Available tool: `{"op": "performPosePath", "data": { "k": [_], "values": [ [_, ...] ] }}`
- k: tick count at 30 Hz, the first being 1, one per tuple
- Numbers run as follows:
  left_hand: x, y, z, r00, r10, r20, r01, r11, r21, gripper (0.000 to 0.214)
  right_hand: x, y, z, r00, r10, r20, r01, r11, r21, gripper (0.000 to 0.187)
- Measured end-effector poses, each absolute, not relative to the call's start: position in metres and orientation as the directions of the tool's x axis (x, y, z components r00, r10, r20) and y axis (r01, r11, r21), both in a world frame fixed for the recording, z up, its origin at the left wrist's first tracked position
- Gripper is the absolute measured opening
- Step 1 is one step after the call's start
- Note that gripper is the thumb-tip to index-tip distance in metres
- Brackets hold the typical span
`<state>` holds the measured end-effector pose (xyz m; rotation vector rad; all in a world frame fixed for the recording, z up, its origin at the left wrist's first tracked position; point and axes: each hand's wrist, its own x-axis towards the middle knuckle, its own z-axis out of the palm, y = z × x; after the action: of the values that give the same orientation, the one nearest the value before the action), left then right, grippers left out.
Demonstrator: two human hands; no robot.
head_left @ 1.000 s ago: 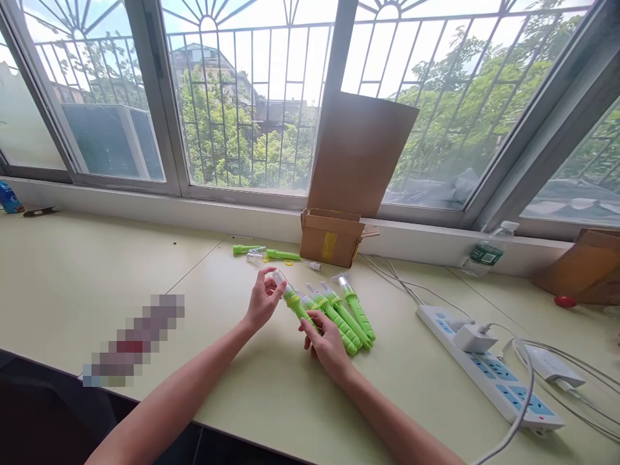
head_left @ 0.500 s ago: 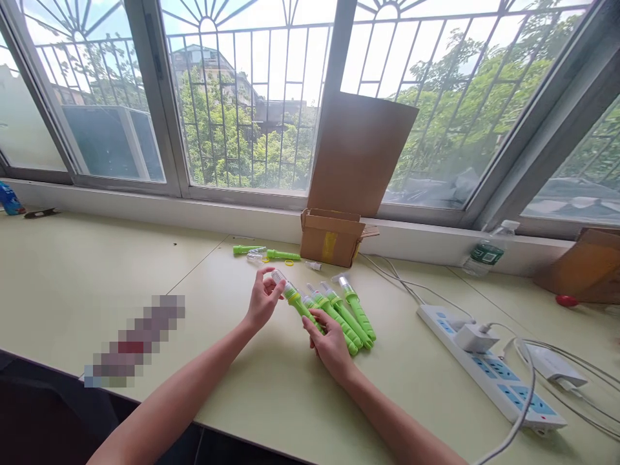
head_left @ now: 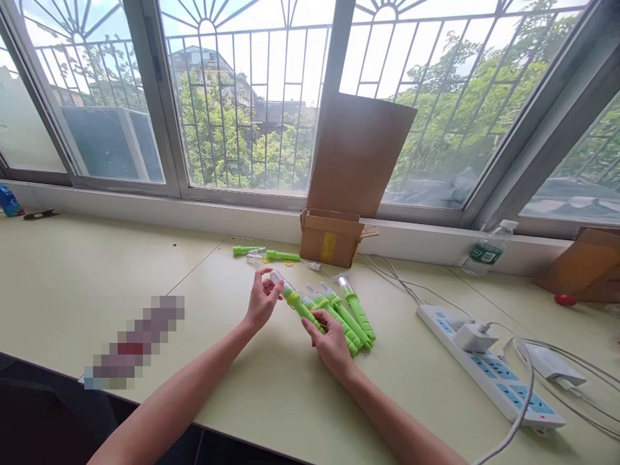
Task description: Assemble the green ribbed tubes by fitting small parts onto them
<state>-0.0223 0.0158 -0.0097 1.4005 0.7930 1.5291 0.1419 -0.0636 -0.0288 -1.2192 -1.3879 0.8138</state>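
Note:
I hold a green stick-shaped toy (head_left: 296,302) with a clear tip between both hands, just above the pale green table (head_left: 97,278). My left hand (head_left: 262,301) pinches the clear tip with thumb and fingers. My right hand (head_left: 331,341) is closed round the green handle end. Beside it, to the right, several more green sticks with clear tips (head_left: 346,311) lie in a row on the table.
Loose green pieces, clear caps and yellow rings (head_left: 265,254) lie farther back by a small open cardboard box (head_left: 330,236). A white power strip (head_left: 489,367) with a charger and cables lies at the right. A plastic bottle (head_left: 487,254) rests on the sill.
My right hand has shifted slightly up along the handle and the stick has tilted a little; my left hand stays pinched on the tip.

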Motion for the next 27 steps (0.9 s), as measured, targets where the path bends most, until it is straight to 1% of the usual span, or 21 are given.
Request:
{"op": "performPosePath", "data": {
  "k": [3, 6, 8, 11, 13, 17, 20, 22, 24, 27],
  "values": [
    [-0.0228, 0.0157, -0.0091, 0.026, 0.908, 0.418, -0.180, -0.408, 0.895, 0.043, 0.1419, -0.0640, -0.0276, 0.039, 0.977, 0.208, 0.218, 0.195, -0.956, 0.039],
    [-0.0225, 0.0150, -0.0087, 0.026, 0.910, 0.413, -0.180, -0.402, 0.898, 0.043, 0.1420, -0.0638, -0.0293, 0.029, 0.982, 0.184, 0.223, 0.173, -0.959, 0.040],
    [-0.0220, 0.0147, -0.0089, 0.031, 0.912, 0.409, -0.185, -0.397, 0.899, 0.043, 0.1424, -0.0632, -0.0315, 0.046, 0.977, 0.208, 0.243, 0.191, -0.951, 0.040],
    [-0.0217, 0.0149, -0.0097, 0.031, 0.912, 0.409, -0.185, -0.396, 0.899, 0.044, 0.1433, -0.0622, -0.0346, 0.097, 0.953, 0.289, 0.291, 0.250, -0.923, 0.043],
    [-0.0219, 0.0155, -0.0102, 0.027, 0.913, 0.408, -0.182, -0.396, 0.900, 0.044, 0.1435, -0.0623, -0.0352, 0.119, 0.940, 0.319, 0.303, 0.272, -0.913, 0.038],
    [-0.0227, 0.0167, -0.0107, 0.025, 0.912, 0.410, -0.177, -0.399, 0.900, 0.043, 0.1427, -0.0639, -0.0328, 0.084, 0.959, 0.272, 0.256, 0.243, -0.936, 0.030],
    [-0.0230, 0.0169, -0.0105, 0.019, 0.908, 0.418, -0.176, -0.408, 0.896, 0.043, 0.1424, -0.0641, -0.0311, 0.015, 0.975, 0.223, 0.232, 0.213, -0.949, 0.033],
    [-0.0229, 0.0166, -0.0104, 0.019, 0.907, 0.421, -0.178, -0.411, 0.894, 0.043, 0.1427, -0.0632, -0.0316, 0.000, 0.979, 0.206, 0.239, 0.200, -0.950, 0.036],
    [-0.0225, 0.0161, -0.0105, 0.028, 0.908, 0.419, -0.182, -0.407, 0.895, 0.044, 0.1434, -0.0621, -0.0334, 0.020, 0.976, 0.218, 0.259, 0.206, -0.944, 0.035],
    [-0.0218, 0.0152, -0.0107, 0.038, 0.912, 0.409, -0.188, -0.396, 0.899, 0.045, 0.1441, -0.0614, -0.0355, 0.081, 0.955, 0.284, 0.295, 0.249, -0.922, 0.037]
  ]
}}
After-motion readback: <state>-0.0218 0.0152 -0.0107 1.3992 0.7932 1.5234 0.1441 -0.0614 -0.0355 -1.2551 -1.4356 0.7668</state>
